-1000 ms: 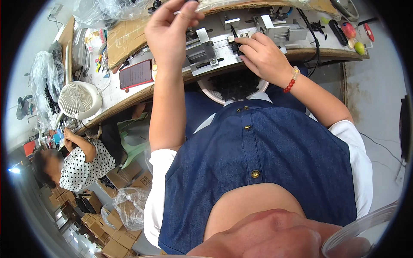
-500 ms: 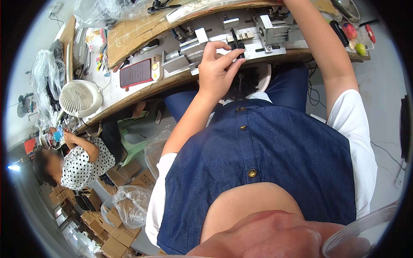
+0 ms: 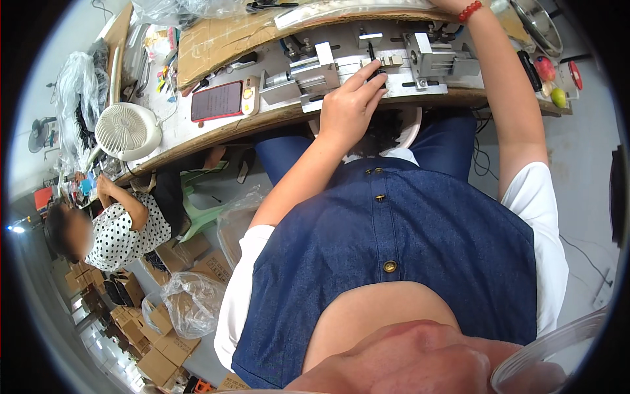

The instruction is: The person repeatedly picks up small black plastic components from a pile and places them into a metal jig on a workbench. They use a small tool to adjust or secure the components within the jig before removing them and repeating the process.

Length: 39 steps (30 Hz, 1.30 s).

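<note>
My left hand point(image 3: 349, 111) reaches over the front of a metal fixture point(image 3: 400, 84) on the workbench. Its fingers are bent together around a small black part point(image 3: 377, 73), mostly covered by the fingertips. A thin black rod point(image 3: 371, 50) sticks up beyond them, beside a small pale metal block point(image 3: 392, 60). To the left and right of the part stand metal clamp units, the left one point(image 3: 314, 71) and the right one point(image 3: 430, 56). My right hand point(image 3: 453, 5) is at the top edge, a red bead bracelet point(image 3: 470, 11) on its wrist; its fingers are out of the picture.
A phone point(image 3: 216, 102) and a white fan point(image 3: 128, 131) are on the bench's left side, with cardboard point(image 3: 226, 39) behind. Fruit point(image 3: 558, 98) and a metal bowl point(image 3: 538, 26) are at the right. A basin point(image 3: 411, 128) of black pieces sits between my legs. Another person point(image 3: 131, 230) works at left.
My left fingers have moved from a raised pinch to lying lower over the black part. My right wrist has come into view at the top edge. The whole view has shifted slightly.
</note>
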Tool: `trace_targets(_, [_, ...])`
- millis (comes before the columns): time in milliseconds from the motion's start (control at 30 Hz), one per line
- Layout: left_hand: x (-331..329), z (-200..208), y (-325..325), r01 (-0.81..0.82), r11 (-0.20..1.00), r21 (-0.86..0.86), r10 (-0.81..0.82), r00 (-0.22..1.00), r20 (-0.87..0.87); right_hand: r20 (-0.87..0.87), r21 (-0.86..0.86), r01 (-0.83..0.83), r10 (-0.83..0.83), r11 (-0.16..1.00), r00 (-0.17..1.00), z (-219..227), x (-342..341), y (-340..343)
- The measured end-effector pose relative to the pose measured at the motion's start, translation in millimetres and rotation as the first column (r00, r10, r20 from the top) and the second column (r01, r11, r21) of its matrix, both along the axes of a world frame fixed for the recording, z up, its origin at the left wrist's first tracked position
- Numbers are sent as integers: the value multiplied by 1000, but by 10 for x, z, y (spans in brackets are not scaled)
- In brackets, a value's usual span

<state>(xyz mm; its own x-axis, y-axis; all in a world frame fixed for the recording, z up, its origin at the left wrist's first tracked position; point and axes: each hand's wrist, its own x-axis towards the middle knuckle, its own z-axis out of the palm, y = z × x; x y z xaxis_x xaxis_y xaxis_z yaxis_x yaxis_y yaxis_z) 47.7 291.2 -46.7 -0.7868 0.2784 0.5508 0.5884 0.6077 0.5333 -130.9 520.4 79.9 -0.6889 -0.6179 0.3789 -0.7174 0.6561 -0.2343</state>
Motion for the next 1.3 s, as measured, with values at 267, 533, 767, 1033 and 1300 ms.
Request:
trace_targets(267, [7, 51, 0, 2, 1000, -12, -2, 1000, 3, -162, -357, -5, -56, 934, 985, -114, 226, 199])
trace_targets(533, [12, 39, -16, 13, 1000, -5, -13, 999, 31, 417, -898, 354, 247, 262, 875, -340, 970, 125])
trace_targets(767, [-213, 396, -374, 43, 996, 79, -35, 994, -101, 270, -610, 107, 79, 785, 960, -675, 1782, -250])
trace_targets(1033, [-1312, 1116, -1314, -190, 919, -347, 123, 971, -206, -69, -199, 63, -79, 978, 994, -1021, 1797, -524])
trace_targets(1300, [-1387, 1104, -1521, -59, 923, -380, -7, 985, -172, -111, -133, 75, -90, 988, 990, -1012, 1753, -515])
